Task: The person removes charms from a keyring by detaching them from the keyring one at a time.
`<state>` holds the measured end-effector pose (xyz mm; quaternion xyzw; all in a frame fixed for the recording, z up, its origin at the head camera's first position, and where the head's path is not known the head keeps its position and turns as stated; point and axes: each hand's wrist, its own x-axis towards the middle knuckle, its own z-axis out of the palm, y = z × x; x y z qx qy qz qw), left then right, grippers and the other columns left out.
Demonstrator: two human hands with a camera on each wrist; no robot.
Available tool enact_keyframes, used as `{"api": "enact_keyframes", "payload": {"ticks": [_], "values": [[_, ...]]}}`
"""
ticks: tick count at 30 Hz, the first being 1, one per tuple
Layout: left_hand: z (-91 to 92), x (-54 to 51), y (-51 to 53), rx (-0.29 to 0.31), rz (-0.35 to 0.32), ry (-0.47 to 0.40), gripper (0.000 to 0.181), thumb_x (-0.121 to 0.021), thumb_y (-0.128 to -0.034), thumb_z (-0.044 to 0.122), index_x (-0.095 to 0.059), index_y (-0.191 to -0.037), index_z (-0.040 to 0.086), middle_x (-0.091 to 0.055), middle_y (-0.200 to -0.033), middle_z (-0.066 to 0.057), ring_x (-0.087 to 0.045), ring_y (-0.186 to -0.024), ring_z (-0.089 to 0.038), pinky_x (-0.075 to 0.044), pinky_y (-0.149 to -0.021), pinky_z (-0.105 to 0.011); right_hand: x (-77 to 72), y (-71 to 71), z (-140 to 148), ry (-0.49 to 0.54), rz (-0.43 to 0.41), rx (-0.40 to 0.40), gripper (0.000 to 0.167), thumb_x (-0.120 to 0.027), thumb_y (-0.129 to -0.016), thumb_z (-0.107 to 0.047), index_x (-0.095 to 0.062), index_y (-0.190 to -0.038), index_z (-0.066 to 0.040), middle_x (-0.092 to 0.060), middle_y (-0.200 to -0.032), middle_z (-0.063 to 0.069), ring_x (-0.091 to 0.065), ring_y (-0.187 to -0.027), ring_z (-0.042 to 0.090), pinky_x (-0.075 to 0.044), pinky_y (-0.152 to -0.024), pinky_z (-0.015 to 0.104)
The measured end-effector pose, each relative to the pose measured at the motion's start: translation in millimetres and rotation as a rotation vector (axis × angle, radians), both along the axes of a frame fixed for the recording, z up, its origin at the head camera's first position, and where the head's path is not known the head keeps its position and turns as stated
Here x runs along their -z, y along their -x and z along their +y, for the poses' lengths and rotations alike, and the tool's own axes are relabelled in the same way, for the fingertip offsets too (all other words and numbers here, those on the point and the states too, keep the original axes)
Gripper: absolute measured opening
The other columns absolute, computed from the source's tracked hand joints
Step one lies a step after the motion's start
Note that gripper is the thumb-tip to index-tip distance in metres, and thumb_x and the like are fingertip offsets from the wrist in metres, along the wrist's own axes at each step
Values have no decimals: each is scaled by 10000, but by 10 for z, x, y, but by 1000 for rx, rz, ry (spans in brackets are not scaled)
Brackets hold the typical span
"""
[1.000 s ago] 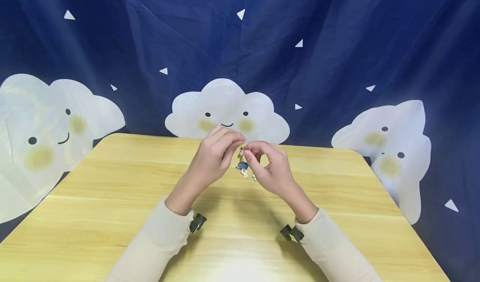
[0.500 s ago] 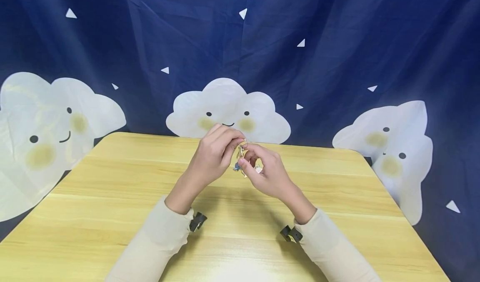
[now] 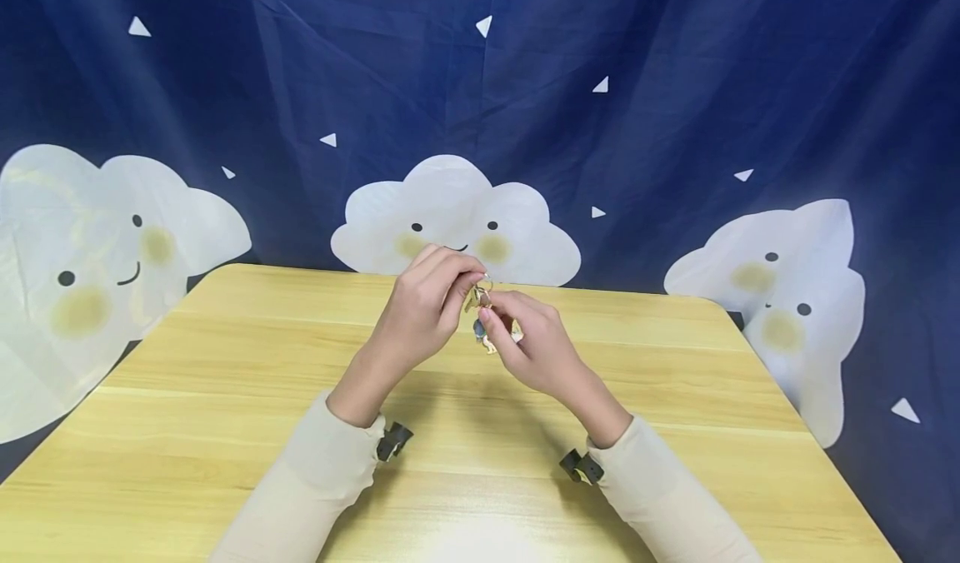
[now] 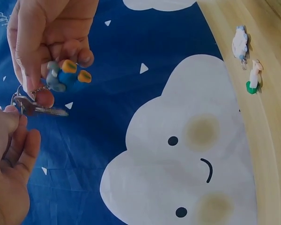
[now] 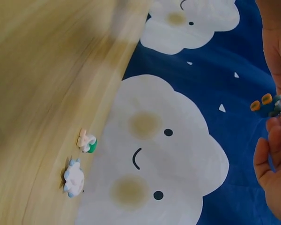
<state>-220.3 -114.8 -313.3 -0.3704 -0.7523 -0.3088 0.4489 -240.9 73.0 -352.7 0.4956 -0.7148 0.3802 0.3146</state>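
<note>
My left hand (image 3: pixel 423 301) pinches a metal key ring (image 3: pixel 488 281) with keys (image 3: pixel 474 299) on it, above the table's far part. Close by, my right hand (image 3: pixel 540 342) pinches the chain (image 4: pixel 40 89) of a small blue figure charm (image 4: pixel 68 77) with orange feet. In the right wrist view the charm (image 5: pixel 267 106) sticks out between both hands. The fingertips partly hide where the chain meets the ring. A white figure with a green base (image 4: pixel 253 77) and a white and light-blue figure (image 4: pixel 240 42) lie on the table.
The wooden table (image 3: pixel 480 463) stretches beneath both arms, its far edge just behind the hands. A dark blue curtain (image 3: pixel 420 63) with white clouds hangs behind it. Black wrist mounts (image 3: pixel 393 442) sit at the cuffs.
My right fingers have shifted slightly down and left from the ring onto the chain. The keys and the charm have turned, and more of the ring shows. My left hand stays almost still.
</note>
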Motion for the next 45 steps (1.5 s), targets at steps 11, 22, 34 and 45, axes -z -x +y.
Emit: {"api": "enact_keyframes", "payload": {"ticks": [11, 22, 34, 45], "values": [[-15, 4, 1, -5, -3, -16, 83, -632, -1005, 39, -696, -1004, -14, -695, -932, -107, -593, -854, -253, -505, -766, -329, -74, -27, 16, 100, 121, 71, 215, -530, -1026, -106, -687, -973, 31, -608, -750, 50, -521, -621, 163, -437, -539, 266], [8, 6, -2, 0, 8, 12, 76, -615, -1013, 34, -669, -1021, -19, -678, -932, -111, -560, -829, -252, -484, -743, -323, -152, -60, 56, 185, 107, 85, 169, -540, -976, -72, -685, -909, -13, -580, -689, 38, -497, -589, 147, -430, -517, 298], [62, 31, -3, 11, 1, 109, 45, -597, -981, -37, -610, -997, 2, -626, -941, -92, -546, -874, -245, -480, -755, -306, -220, -84, 103, 219, 95, 115, 162, -550, -952, -65, -679, -863, -27, -581, -671, 31, -493, -577, 138, -420, -514, 289], [61, 69, 7, 18, -32, 93, 75, -551, -868, -26, -551, -923, 27, -538, -842, -62, -496, -837, -216, -444, -717, -289, -233, -117, 89, 212, 116, 113, 176, -545, -964, -72, -683, -866, -25, -552, -665, 27, -479, -568, 146, -379, -510, 253]]}}
